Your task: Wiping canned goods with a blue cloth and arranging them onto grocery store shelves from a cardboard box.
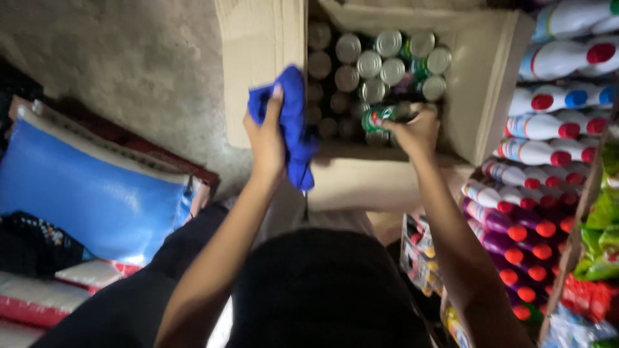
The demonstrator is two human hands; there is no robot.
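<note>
My left hand [266,135] grips a bright blue cloth [293,122], held up over the left flap of an open cardboard box [480,84]. My right hand [416,131] is closed around a green can [379,116] at the near edge of the box. Inside the box stand several cans [380,64] with silver tops, packed close in rows; the left rows sit in shadow.
Shelves on the right hold rows of white bottles with red and blue caps [554,100] and purple bottles [509,238]. Green packets [603,219] hang at far right. A blue sack [90,187] lies at left on a concrete floor [129,58].
</note>
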